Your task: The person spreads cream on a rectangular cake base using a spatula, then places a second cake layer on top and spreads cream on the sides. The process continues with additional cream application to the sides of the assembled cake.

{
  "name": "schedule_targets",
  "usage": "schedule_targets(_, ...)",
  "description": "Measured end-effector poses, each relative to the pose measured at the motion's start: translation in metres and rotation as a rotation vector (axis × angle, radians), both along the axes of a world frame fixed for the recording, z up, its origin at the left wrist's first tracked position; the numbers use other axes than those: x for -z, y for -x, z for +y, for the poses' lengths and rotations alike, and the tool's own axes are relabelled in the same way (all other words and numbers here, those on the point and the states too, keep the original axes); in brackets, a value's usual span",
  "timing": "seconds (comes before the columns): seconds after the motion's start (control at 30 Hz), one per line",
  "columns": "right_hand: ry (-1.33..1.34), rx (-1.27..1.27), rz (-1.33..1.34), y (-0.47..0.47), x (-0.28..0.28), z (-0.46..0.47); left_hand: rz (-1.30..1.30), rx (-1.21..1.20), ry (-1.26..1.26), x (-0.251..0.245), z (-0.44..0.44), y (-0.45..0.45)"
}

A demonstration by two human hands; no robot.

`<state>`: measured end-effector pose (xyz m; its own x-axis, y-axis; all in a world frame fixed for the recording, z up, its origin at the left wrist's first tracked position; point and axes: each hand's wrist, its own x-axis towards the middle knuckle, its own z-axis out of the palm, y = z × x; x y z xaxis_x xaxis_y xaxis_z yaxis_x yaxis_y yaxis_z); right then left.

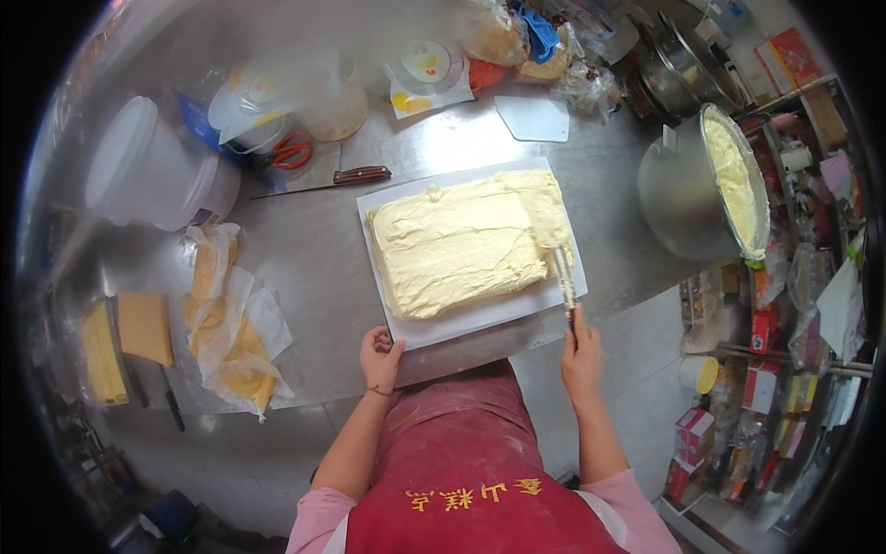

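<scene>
A rectangular cake [471, 242] covered in pale yellow cream lies on a paper-lined board [477, 329] in front of me. My right hand [583, 353] is closed on the handle of a cream-coated spatula [564, 277], whose blade lies against the cake's right end. At the board's near left corner is my left hand [382, 356], fingers curled, with the thumb at the corner. Whether it grips the board is hard to see. The cream on top is uneven, with ridges and a small lump near the far edge.
A metal pot [678, 187] of cream stands tilted in view at the right. Beyond the cake lie a wood-handled knife [362, 175], red-handled scissors [292, 150] and a white scraper [533, 119]. Plastic tubs [124, 166], crumpled paper with cake trimmings [239, 332] and cake pieces [144, 325] are at left.
</scene>
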<state>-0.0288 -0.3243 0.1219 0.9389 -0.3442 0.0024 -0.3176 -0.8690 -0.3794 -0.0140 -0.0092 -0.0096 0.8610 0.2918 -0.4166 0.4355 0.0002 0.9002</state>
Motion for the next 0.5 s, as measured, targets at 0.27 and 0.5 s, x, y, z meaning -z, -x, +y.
schedule_targets(0.27, -0.102, -0.149, 0.016, 0.005, 0.005, 0.015, -0.004, -0.008, 0.026, -0.006, -0.002, 0.000)
schedule_targets(0.5, -0.093, 0.035, -0.040, 0.022, -0.010, -0.010, -0.003, -0.007, 0.020, -0.007, -0.001, -0.002)
